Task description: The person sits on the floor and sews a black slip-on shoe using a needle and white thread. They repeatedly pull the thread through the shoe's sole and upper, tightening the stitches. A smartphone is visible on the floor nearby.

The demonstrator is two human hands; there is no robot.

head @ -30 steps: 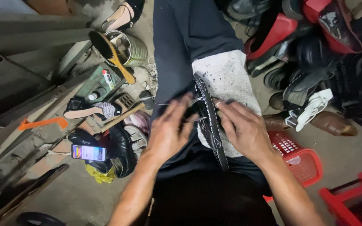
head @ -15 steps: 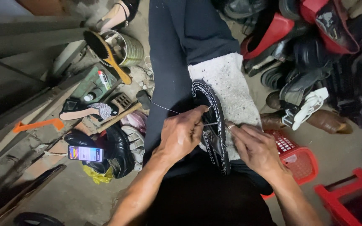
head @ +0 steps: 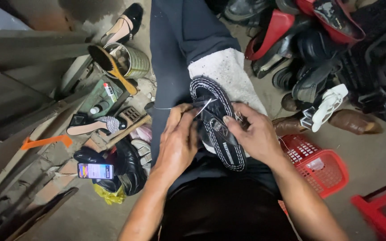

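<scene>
At the frame's centre, my right hand (head: 253,134) clamps the black white-stitched sandal (head: 217,127) on the white lap cloth (head: 228,71); my left hand (head: 177,140) pinches the thread (head: 164,108). I should pull evenly, sandal steady.

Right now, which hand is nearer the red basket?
Right. The right hand holds the black sandal on the lap, just up and left of the red basket on the floor. The left hand is on the sandal's far side, farther away.
</scene>
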